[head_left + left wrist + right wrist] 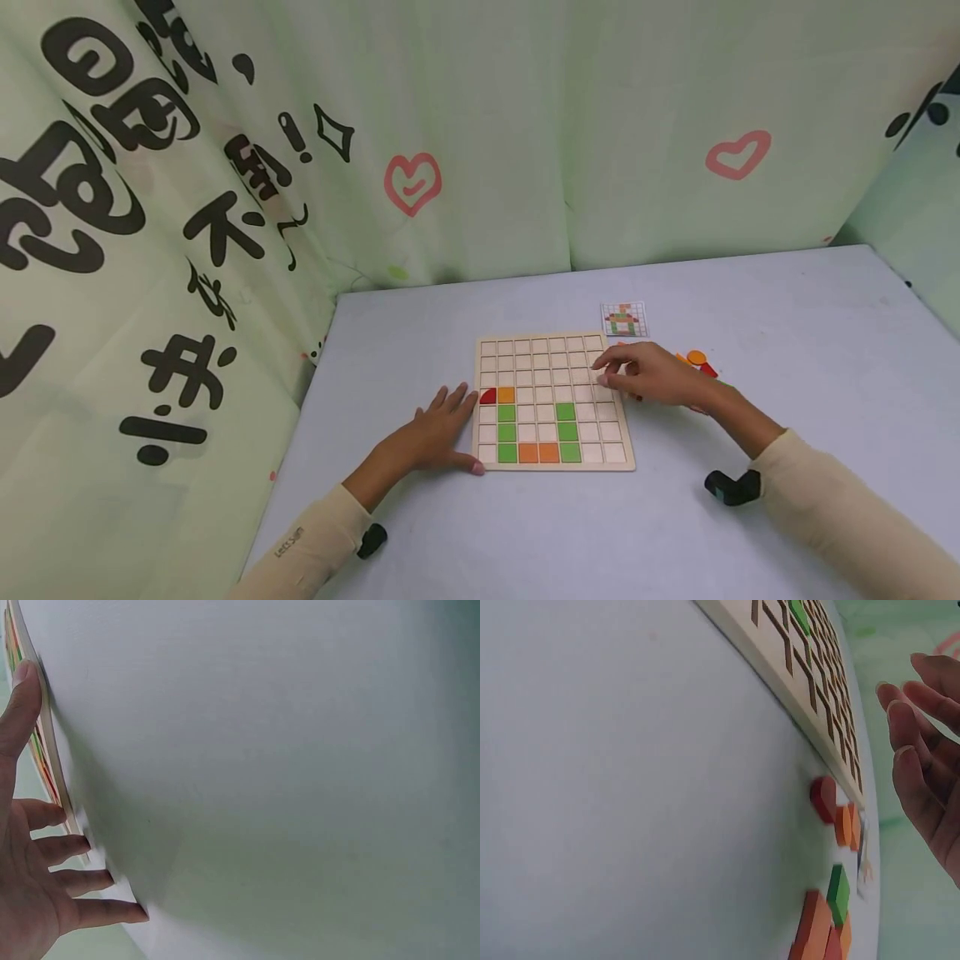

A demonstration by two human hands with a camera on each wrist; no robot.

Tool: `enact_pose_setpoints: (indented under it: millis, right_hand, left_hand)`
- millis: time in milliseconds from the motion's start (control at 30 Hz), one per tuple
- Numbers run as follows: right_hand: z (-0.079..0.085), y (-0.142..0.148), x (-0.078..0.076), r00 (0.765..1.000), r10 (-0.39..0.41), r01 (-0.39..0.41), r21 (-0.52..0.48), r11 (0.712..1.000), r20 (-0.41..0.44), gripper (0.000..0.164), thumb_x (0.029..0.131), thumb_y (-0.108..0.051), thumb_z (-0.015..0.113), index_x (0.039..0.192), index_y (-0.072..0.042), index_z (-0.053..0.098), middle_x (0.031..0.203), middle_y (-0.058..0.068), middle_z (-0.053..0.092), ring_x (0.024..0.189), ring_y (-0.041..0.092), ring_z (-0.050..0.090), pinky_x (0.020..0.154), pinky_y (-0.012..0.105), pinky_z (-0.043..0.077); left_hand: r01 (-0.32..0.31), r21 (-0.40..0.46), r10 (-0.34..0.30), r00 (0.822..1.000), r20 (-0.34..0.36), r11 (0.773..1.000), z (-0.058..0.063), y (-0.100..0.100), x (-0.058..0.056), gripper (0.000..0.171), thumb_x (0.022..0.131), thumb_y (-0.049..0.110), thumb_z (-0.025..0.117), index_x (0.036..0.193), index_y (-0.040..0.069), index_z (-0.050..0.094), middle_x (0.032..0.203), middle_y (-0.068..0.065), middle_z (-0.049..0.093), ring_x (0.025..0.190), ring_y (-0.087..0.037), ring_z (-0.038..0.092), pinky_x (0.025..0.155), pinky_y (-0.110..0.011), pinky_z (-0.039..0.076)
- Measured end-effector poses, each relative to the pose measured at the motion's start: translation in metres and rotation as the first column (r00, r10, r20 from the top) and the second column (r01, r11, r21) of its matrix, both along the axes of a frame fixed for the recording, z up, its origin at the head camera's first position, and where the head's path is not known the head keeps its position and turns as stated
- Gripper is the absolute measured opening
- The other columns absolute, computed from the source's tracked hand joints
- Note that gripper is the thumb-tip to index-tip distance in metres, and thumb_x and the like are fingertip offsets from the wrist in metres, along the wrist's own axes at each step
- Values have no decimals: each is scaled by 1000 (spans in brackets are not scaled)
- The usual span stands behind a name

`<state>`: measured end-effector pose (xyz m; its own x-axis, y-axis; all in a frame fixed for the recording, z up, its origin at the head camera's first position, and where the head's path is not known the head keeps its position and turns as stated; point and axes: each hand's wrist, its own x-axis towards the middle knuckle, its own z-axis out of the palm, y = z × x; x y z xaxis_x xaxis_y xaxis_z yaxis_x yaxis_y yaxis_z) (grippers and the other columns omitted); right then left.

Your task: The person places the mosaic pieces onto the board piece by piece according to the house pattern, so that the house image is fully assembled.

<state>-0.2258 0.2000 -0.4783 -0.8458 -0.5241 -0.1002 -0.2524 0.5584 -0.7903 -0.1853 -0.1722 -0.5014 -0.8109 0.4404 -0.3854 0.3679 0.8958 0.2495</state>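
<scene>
A wooden grid board (555, 470) lies on the table with colored pieces in some cells. Two green columns stand in it, with two orange squares (528, 452) between their lower ends. At the left edge sit a red quarter-circle (488, 396) and an amber square (506, 395). My left hand (429, 439) is spread against the board's left edge, thumb near the front corner. My right hand (651, 372) hovers over the board's right side, fingers loosely bent, thumb and forefinger apart. Nothing shows between the right fingertips (904, 754) in the right wrist view.
Loose pieces, among them an orange disc (697, 357) and a green block (838, 894), lie right of the board, partly behind the right hand. A pattern card (624, 319) rests beyond the board's far right corner. Curtains (495, 133) hang behind and left of the table.
</scene>
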Motion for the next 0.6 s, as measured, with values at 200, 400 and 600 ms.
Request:
enact_pose_setpoints:
  millis: [200,400,600]
  right_hand:
    - [3,38,7,996,-85,87,75,993,-24,25,94,-14,70,116,-2,69,95,5,65,60,19,60,59,26,51]
    - [-7,66,14,992,-111,119,188,975,-56,29,91,-15,74,118,-5,70,93,0,63,69,10,53,60,22,47]
    - [-12,81,20,986,-132,156,264,952,-105,37,86,-22,80,117,-4,70,89,-4,62,73,11,50,58,22,43]
  left_hand:
    - [2,3,-2,1000,1,1000,1,0,0,117,72,65,79,162,17,20,169,-10,16,155,-41,14,107,-74,31]
    - [5,5,-5,1000,4,1000,2,0,0,117,73,65,79,162,17,21,169,-10,16,155,-41,13,108,-74,31]
    - [-1,2,1,1000,15,1000,3,0,0,117,73,66,79,162,17,20,169,-10,15,155,-41,12,109,-73,30]
